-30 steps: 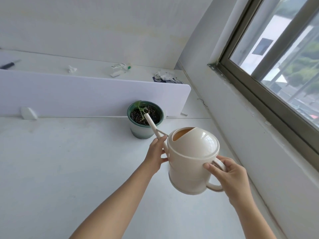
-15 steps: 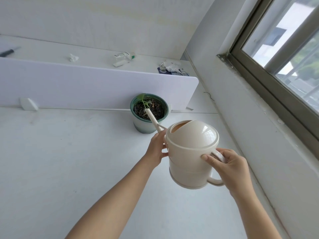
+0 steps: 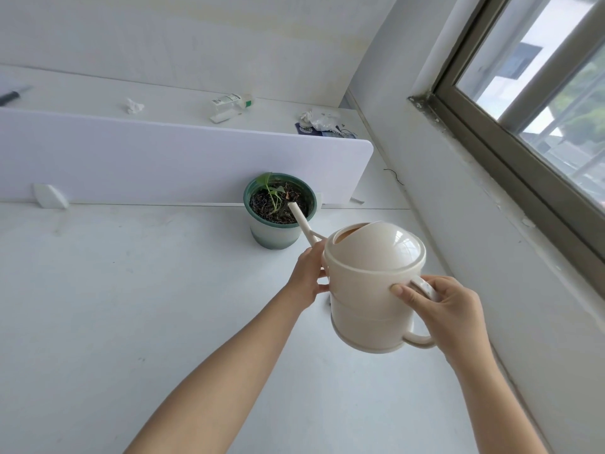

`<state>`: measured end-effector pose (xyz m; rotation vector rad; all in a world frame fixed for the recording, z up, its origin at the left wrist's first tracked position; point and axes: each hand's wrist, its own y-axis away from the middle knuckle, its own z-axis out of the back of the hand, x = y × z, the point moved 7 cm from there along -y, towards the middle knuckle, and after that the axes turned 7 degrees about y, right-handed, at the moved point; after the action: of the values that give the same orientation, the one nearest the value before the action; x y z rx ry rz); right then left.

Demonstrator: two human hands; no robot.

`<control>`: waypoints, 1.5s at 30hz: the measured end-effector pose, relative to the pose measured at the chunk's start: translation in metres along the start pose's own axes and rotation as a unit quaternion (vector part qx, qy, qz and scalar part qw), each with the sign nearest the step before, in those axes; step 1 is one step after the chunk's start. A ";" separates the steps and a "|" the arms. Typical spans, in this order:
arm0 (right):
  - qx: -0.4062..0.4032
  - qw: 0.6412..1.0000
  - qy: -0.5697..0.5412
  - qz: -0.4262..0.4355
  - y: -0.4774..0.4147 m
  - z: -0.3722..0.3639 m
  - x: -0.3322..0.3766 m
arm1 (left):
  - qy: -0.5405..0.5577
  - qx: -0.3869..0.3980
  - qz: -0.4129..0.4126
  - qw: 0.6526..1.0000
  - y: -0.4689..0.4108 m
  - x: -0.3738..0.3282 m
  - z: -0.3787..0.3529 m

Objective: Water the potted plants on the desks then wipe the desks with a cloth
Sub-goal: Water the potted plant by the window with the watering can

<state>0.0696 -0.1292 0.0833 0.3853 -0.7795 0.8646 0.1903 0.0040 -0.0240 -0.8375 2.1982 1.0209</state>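
Observation:
A cream watering can (image 3: 370,290) is held above the white desk (image 3: 114,306) with both hands. My right hand (image 3: 448,316) grips its handle on the right side. My left hand (image 3: 307,276) holds the base of the thin spout, whose tip reaches over the soil of the potted plant (image 3: 280,211). That plant is a small green sprout in a green-rimmed pot, standing against the white divider panel (image 3: 163,158). No stream of water is visible at the spout tip. No cloth shows on this desk.
Behind the divider, a second desk holds a crumpled tissue (image 3: 134,105), a small white-and-green bottle (image 3: 232,101), crumpled paper on a dark item (image 3: 319,122) and a dark pen (image 3: 13,95). A wall with a window (image 3: 540,103) runs along the right.
The can has moved forward toward the pot, and the spout tip now sits farther over the soil. Both hands keep their hold.

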 end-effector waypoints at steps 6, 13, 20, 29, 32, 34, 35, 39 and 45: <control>-0.027 1.000 -0.011 0.004 -0.007 0.007 0.004 | -0.020 -0.001 0.008 1.000 -0.011 -0.016 -0.015; -0.035 0.999 0.011 0.019 -0.017 0.004 0.011 | -0.021 -0.013 0.013 1.000 -0.019 -0.028 -0.018; -0.010 0.998 0.040 0.036 -0.007 -0.007 0.011 | 0.013 -0.016 0.015 1.000 -0.012 -0.013 0.002; 0.029 0.997 0.036 0.061 0.019 -0.028 0.020 | 0.022 -0.049 -0.031 0.998 0.010 -0.008 0.040; 0.031 0.998 0.027 0.055 0.028 -0.029 0.014 | 0.019 -0.052 -0.036 0.998 0.016 -0.006 0.043; 0.035 0.998 0.022 0.056 0.036 -0.028 0.009 | 0.015 -0.050 -0.038 0.998 0.019 -0.002 0.043; 0.037 0.997 0.023 0.059 0.039 -0.028 0.005 | 0.012 -0.049 -0.039 0.998 0.021 0.001 0.043; 0.039 0.998 0.025 0.052 0.052 -0.026 -0.016 | 0.000 -0.037 -0.031 0.999 0.029 0.018 0.044; 0.084 0.996 -0.023 0.020 0.076 -0.036 -0.056 | -0.011 -0.066 -0.035 0.997 0.044 0.040 0.055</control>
<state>0.0027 -0.0916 0.0175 0.5424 -0.7617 0.9648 0.1447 0.0586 -0.0623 -0.9512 2.0852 1.1457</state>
